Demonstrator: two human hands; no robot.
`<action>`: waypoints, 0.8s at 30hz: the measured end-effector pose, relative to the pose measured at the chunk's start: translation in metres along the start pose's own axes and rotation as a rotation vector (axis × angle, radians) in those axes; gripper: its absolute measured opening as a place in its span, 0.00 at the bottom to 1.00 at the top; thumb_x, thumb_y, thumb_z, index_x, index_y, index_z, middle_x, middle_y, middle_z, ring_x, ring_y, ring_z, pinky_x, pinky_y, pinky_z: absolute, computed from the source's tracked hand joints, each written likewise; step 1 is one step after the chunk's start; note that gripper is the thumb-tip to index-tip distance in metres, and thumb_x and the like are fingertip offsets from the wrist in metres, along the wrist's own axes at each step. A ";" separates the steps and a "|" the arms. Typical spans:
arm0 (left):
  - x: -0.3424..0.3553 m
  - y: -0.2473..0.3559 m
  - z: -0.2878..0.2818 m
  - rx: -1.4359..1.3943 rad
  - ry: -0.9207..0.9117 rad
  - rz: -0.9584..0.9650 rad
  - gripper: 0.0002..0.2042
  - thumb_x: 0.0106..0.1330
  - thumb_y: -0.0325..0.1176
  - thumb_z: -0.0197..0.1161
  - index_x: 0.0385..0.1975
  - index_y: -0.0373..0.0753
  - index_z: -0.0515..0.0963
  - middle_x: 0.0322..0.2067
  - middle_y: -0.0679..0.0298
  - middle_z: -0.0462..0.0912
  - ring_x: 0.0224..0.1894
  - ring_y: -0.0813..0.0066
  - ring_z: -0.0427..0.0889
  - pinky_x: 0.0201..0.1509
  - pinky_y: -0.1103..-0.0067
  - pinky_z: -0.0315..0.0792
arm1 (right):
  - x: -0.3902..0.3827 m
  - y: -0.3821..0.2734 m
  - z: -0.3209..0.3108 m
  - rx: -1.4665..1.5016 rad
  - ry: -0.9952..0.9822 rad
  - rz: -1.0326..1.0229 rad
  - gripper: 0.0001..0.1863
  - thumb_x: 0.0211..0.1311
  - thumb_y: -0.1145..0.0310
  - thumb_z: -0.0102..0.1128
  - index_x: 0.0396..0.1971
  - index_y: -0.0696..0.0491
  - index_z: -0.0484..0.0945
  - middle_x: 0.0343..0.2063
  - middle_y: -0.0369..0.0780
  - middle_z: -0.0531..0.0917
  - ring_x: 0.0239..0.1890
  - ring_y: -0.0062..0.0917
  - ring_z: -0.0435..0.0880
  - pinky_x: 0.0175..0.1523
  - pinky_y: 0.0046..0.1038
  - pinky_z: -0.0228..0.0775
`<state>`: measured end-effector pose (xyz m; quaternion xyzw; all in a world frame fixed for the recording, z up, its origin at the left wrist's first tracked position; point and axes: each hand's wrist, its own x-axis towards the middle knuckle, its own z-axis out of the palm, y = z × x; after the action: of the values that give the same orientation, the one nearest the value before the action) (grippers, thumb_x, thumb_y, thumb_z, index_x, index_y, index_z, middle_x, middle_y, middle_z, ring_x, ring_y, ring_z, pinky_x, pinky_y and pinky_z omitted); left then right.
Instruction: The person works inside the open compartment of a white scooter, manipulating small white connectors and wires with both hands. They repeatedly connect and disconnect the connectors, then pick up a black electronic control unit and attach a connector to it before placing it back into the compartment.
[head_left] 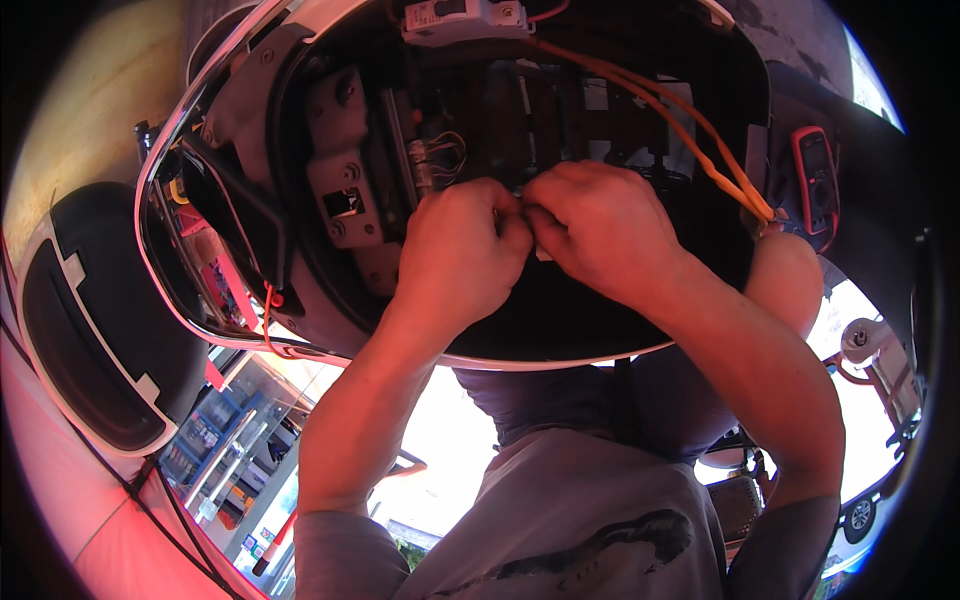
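Orange wires [680, 125] trail above the open scooter compartment [520, 300], where left hand [455, 250] and right hand [600, 225] meet, fingertips pinching something small, hidden between them.

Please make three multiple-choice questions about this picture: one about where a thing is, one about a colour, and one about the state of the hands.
1. Where does the handheld meter lie?
A. At the right side of the open compartment
B. At the left side, beside the black seat
C. In the person's lap

2. What colour are the long wires running from the white box at the top down to the right?
A. Blue
B. Orange
C. Green

3. How are the left hand and the right hand placed?
A. Far apart, at opposite rims
B. Only one is in the compartment
C. Close together, fingertips meeting over the compartment

Answers: 1 A, the red-edged meter sits at the right rim. 2 B, the wires look plainly orange. 3 C, both hands pinch at one spot; what they pinch is hidden.
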<state>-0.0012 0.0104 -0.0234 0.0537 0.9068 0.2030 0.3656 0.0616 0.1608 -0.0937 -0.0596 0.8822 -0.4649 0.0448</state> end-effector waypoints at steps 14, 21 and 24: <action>-0.001 0.006 -0.002 -0.001 -0.024 -0.045 0.06 0.58 0.27 0.65 0.29 0.31 0.82 0.19 0.60 0.83 0.21 0.78 0.81 0.27 0.79 0.72 | -0.002 -0.001 -0.006 -0.044 -0.009 -0.024 0.09 0.51 0.66 0.71 0.30 0.50 0.81 0.30 0.36 0.83 0.37 0.33 0.86 0.39 0.34 0.81; -0.001 0.003 -0.002 -0.072 -0.057 -0.083 0.06 0.58 0.29 0.64 0.28 0.32 0.82 0.18 0.56 0.82 0.23 0.64 0.85 0.32 0.71 0.76 | -0.001 -0.003 -0.007 -0.061 -0.031 -0.038 0.09 0.50 0.66 0.72 0.30 0.50 0.81 0.30 0.36 0.83 0.38 0.32 0.86 0.39 0.34 0.82; -0.001 0.003 -0.001 -0.074 -0.051 -0.074 0.06 0.58 0.28 0.64 0.28 0.32 0.82 0.18 0.56 0.82 0.23 0.65 0.85 0.32 0.71 0.76 | -0.001 -0.003 -0.008 -0.050 -0.034 -0.039 0.09 0.50 0.66 0.71 0.30 0.50 0.81 0.30 0.36 0.83 0.38 0.32 0.86 0.39 0.34 0.82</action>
<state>-0.0018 0.0128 -0.0205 0.0119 0.8904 0.2211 0.3977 0.0613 0.1652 -0.0868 -0.0858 0.8913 -0.4424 0.0491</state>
